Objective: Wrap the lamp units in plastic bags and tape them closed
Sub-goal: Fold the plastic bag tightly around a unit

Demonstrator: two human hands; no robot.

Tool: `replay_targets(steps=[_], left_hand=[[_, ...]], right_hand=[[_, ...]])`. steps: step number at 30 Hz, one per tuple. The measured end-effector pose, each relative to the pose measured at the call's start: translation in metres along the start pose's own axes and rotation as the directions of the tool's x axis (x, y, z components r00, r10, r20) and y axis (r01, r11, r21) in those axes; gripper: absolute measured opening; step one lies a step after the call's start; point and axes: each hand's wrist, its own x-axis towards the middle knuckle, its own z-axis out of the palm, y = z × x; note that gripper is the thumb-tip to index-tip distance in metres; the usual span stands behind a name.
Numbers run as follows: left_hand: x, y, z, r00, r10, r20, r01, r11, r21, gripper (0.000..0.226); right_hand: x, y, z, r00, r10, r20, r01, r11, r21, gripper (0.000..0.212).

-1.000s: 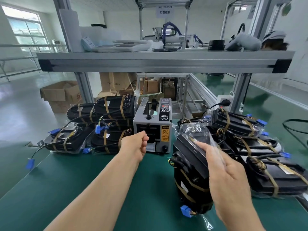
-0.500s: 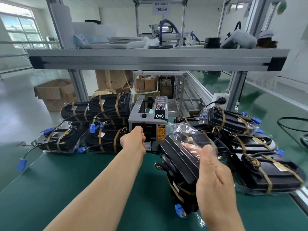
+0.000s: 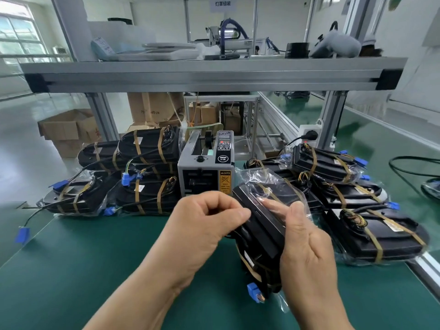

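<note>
Glossy crinkled clear plastic bag point(image 3: 273, 184) is seen over matt black lamp unit point(image 3: 259, 234), on smooth green mat point(image 3: 95, 258), beneath brushed aluminium shelf point(image 3: 209, 75).

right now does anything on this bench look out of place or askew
Mostly tidy. One blue connector trails well away from the left stack of bagged lamps, lying out beyond the left edge of the green mat, where it could snag.

Lamp unit point(image 3: 262, 226) partly behind right hand point(image 3: 307, 248)
</note>
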Motion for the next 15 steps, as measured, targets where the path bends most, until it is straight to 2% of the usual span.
replay_targets(steps=[5,9,15], left_hand=[[0.004,-0.008,0.011,0.996,-0.016,-0.084,0.016,1.000,0.004,0.008],[0.005,-0.009,0.017,0.994,-0.042,-0.101,0.039,0.999,-0.034,0.009],[0.006,-0.009,0.021,0.991,-0.022,-0.135,0.022,1.000,-0.005,0.009]], right_hand=[[-0.002,0.002,0.001,1.000,0.025,0.014,-0.025,1.000,-0.014,0.046],[-0.004,0.007,0.000,0.999,0.038,0.018,-0.038,0.999,-0.005,0.069],[-0.005,0.004,-0.001,0.997,0.067,0.029,-0.068,0.997,0.035,0.052]])
